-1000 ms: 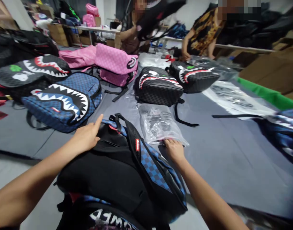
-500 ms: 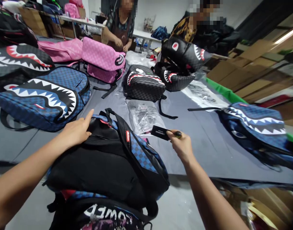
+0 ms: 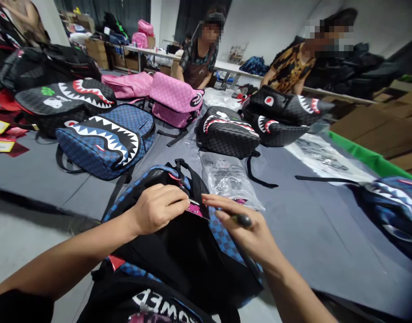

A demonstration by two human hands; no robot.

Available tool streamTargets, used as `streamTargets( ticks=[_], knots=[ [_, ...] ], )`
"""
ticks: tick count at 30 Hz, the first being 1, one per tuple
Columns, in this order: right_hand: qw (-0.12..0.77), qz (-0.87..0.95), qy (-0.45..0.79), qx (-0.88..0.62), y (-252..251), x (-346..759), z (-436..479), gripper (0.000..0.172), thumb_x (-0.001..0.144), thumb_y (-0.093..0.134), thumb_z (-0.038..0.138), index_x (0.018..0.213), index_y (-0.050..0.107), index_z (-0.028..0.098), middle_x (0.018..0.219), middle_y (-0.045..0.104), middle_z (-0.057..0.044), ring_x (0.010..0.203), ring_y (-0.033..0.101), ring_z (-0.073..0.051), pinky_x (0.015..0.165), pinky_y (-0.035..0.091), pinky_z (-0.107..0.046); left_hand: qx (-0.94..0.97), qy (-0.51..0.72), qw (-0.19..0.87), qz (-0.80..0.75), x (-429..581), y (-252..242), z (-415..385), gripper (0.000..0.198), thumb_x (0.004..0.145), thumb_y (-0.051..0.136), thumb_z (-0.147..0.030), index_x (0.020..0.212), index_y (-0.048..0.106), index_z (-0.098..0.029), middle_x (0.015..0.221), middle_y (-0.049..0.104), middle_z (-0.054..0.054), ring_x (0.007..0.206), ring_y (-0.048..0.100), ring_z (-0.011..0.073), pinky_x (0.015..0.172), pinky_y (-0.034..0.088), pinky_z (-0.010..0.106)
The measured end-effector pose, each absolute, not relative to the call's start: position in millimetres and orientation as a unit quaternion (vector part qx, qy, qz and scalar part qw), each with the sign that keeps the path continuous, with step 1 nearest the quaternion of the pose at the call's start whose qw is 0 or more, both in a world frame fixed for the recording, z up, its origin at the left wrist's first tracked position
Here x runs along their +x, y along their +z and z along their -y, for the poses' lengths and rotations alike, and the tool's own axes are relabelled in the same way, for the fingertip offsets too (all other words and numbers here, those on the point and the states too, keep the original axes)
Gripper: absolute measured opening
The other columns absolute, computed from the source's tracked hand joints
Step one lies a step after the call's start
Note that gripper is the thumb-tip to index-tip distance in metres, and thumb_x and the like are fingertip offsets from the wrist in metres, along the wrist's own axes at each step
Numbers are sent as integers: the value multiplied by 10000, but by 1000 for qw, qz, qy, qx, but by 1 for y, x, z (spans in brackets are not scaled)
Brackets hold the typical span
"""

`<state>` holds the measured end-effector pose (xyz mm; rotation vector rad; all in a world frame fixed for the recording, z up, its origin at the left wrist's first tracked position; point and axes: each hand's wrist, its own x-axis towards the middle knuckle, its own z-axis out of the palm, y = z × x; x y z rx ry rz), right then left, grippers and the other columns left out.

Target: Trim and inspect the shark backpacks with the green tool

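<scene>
A blue-and-black checkered backpack point(image 3: 226, 235) lies in front of me, its black padded back facing up. Above its top, my left hand point(image 3: 159, 208) pinches the left end of a small pink-and-black card point(image 3: 195, 209). My right hand point(image 3: 241, 224) is at the card's right side, thumb and forefinger close to its edge; whether they touch it I cannot tell. Tucked in that same hand is a tool with a dark rounded handle point(image 3: 243, 220); its kind is hidden. The backpack's black top loop and straps point(image 3: 184, 168) stand just behind the card.
On the grey-covered table point(image 3: 293, 237) lie a blue shark-mouth backpack point(image 3: 108, 139), pink backpacks point(image 3: 174, 94), a dark checkered backpack point(image 3: 228, 134) and a clear plastic bag point(image 3: 226, 175). Another blue backpack point(image 3: 399, 206) is at right. Two people point(image 3: 201, 58) stand across the table.
My right hand has brought the card left over the backpack, and its pink side now shows. My left hand has moved from the backpack's top edge onto the card. The view has shifted.
</scene>
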<state>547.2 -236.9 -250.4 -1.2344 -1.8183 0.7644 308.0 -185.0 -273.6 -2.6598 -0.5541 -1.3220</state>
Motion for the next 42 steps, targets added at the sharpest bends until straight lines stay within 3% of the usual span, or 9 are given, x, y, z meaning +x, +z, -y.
streamTargets(
  ticks=[7, 10, 14, 17, 21, 26, 32, 38, 42],
  knots=[
    [307, 676, 408, -531, -249, 527, 219, 261, 787, 697, 431, 889, 761, 200, 821, 745, -44, 742, 668, -185, 686, 533, -291, -867, -455, 170, 111, 295, -282, 188, 121, 911, 593, -164, 858, 685, -223, 901, 767, -30, 923, 721, 120, 714, 544, 218],
    [277, 685, 421, -525, -243, 520, 210, 231, 744, 721, 428, 778, 715, 200, 689, 650, 2, 622, 567, -137, 577, 457, -244, -875, -436, 168, 126, 287, -292, 191, 162, 929, 563, -167, 1009, 687, -232, 1077, 752, 8, 1121, 670, 151, 838, 554, 256],
    [311, 653, 386, -573, -240, 522, 189, 237, 734, 685, 437, 750, 656, 202, 607, 578, 22, 550, 517, -131, 540, 422, -249, -857, -379, 72, 341, 261, -313, 189, 502, 924, 622, -375, 1385, 517, -207, 1454, 530, 149, 1438, 390, 291, 1126, 421, 470],
    [345, 638, 320, -609, -251, 520, 170, 235, 733, 644, 432, 757, 654, 199, 607, 584, 12, 550, 510, -139, 547, 407, -262, -838, -289, -35, 461, 244, -327, 183, 444, 912, 622, -422, 1302, 593, -211, 1569, 355, 186, 1456, 338, 355, 1138, 379, 549],
    [328, 676, 250, -610, -268, 506, 154, 253, 769, 599, 433, 793, 683, 195, 660, 640, -12, 586, 534, -152, 575, 403, -265, -849, -268, -80, 449, 235, -338, 178, 271, 929, 604, -373, 1132, 641, -199, 1603, 272, 182, 1444, 367, 327, 1118, 416, 496],
    [169, 763, 217, -585, -271, 484, 153, 198, 838, 574, 310, 904, 730, 207, 682, 686, -9, 562, 565, -149, 572, 390, -248, -843, -297, -68, 443, 235, -343, 179, 270, 922, 617, -344, 1156, 603, -210, 1592, 300, 173, 1434, 389, 312, 1116, 429, 488],
    [-101, 843, 130, -512, -272, 453, 148, 321, 851, 525, 135, 1073, 741, 221, 972, 772, -81, 916, 713, -219, 720, 449, -251, -846, -302, -68, 435, 234, -347, 181, 242, 932, 591, -286, 1166, 587, -224, 1608, 281, 155, 1428, 397, 306, 1125, 422, 490],
    [-162, 864, 107, -465, -272, 441, 143, 347, 840, 515, 96, 1080, 745, 194, 1004, 768, -121, 985, 715, -258, 771, 484, -288, -786, -309, -130, 519, 228, -354, 182, 798, 907, 624, -335, 1551, 169, -213, 1643, 194, 176, 1505, 273, 291, 1174, 377, 484],
    [-192, 876, 90, -433, -265, 436, 146, 309, 851, 526, 87, 1056, 744, 168, 1015, 763, -135, 983, 715, -272, 779, 507, -309, -731, -245, -205, 604, 222, -360, 180, 746, 869, 642, -459, 1497, 333, -201, 1520, 466, 143, 1373, 492, 315, 1087, 471, 489]
  ],
)
